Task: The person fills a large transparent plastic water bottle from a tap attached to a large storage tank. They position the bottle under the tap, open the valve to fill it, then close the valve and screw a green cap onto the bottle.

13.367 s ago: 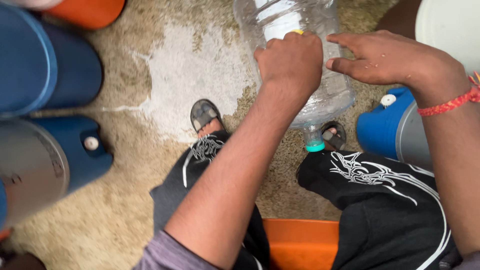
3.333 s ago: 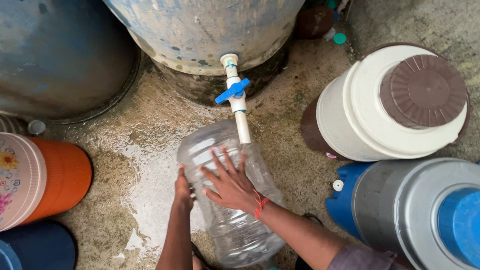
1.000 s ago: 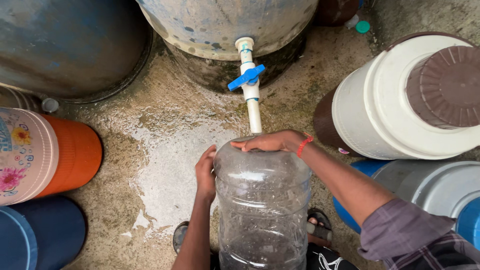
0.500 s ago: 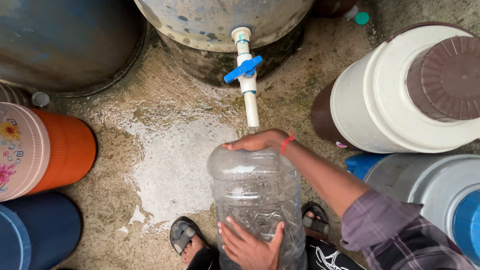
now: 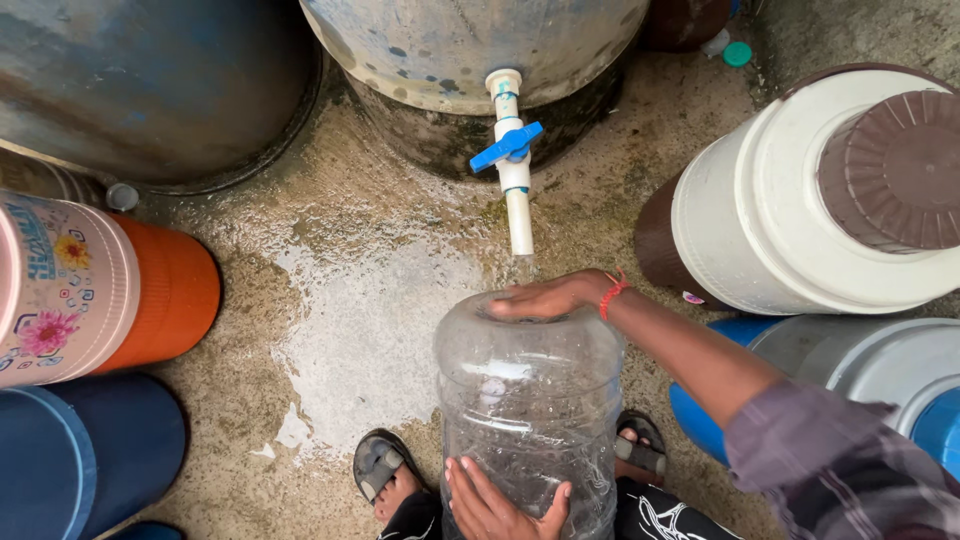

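A large clear plastic water jug (image 5: 530, 400) stands upright between my sandalled feet, with a little water sloshing inside. My right hand (image 5: 548, 298) lies flat over the jug's top, covering its mouth; a red thread band circles that wrist. My left hand (image 5: 497, 503) presses against the jug's lower front side, fingers spread. Just beyond the jug, a white pipe with a blue-handled tap (image 5: 510, 150) sticks out from a big grey-blue tank (image 5: 460, 50).
Wet concrete floor (image 5: 360, 300). A white water cooler with a brown lid (image 5: 830, 200) stands right, a blue and grey one (image 5: 870, 380) below it. An orange cooler with a flowered lid (image 5: 100, 290) and a dark blue one (image 5: 80, 460) stand left. Another large drum (image 5: 150, 80) at top left.
My left hand moved from the jug's upper left side down to its lower front. The jug came closer to my feet; my right hand stays over its top.
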A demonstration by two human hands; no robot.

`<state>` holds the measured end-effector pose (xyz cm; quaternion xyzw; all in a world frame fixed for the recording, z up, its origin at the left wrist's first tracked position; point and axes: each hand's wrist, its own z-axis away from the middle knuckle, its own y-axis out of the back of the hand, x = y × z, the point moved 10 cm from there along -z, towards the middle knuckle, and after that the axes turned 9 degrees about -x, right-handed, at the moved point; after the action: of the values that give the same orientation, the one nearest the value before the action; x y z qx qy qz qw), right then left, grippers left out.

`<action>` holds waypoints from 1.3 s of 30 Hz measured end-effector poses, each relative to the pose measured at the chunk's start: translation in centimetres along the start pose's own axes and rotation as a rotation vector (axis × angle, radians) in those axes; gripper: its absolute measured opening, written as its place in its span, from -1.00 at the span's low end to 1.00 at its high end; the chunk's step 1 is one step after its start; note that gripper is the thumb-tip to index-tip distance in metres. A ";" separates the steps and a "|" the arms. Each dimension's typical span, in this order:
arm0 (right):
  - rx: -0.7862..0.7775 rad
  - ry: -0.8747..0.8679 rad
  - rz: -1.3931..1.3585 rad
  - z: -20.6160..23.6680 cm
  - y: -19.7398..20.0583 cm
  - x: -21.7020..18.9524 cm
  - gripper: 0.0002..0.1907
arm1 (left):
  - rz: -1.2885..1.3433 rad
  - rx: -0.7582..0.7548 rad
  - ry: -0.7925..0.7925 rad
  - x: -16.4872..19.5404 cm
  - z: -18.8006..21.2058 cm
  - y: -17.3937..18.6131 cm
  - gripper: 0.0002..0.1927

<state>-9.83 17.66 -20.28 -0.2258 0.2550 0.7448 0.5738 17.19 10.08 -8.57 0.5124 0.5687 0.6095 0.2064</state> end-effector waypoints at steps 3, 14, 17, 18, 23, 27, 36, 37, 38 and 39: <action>0.021 -0.340 -0.081 0.9 0.1 5.3 -0.09 | 0.003 -0.022 -0.006 0.7 -1.2 -0.5 0.30; -0.086 -0.250 -0.194 -2.0 1.9 4.1 -0.16 | 0.013 -0.235 0.054 -0.2 -3.7 -3.5 0.31; -0.005 -0.291 -0.333 -2.3 2.1 5.7 -0.10 | 0.024 -0.266 0.036 0.1 -3.8 -3.8 0.32; 0.042 -0.241 -0.420 -2.5 2.3 5.6 -0.06 | 0.016 -0.262 0.054 -0.1 -3.8 -3.8 0.32; -0.025 -0.081 -0.399 -1.7 2.0 4.4 -0.04 | 0.011 -0.329 0.075 -0.3 -3.7 -4.4 0.30; 0.031 -0.146 -0.493 -0.3 2.6 4.4 -0.05 | -0.055 -0.344 0.085 -0.2 -4.0 -4.7 0.34; 0.058 -0.158 -0.404 -0.1 2.7 1.8 -0.08 | -0.031 -0.259 0.060 0.1 -3.8 -3.8 0.29; 0.035 0.043 -0.399 -0.5 2.9 -0.3 -0.08 | -0.033 -0.232 0.060 0.0 -3.8 -3.5 0.29; 0.011 0.246 -0.393 -0.5 3.0 -2.4 -0.08 | -0.037 -0.207 0.062 -0.1 -3.7 -3.2 0.29; -0.015 0.450 -0.386 0.0 3.1 -4.2 -0.08 | -0.014 -0.185 0.053 -0.1 -3.7 -2.8 0.28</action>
<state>-11.83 13.93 -17.32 -0.4339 0.3224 0.5549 0.6323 13.12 8.97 -10.56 0.4708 0.5189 0.6713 0.2418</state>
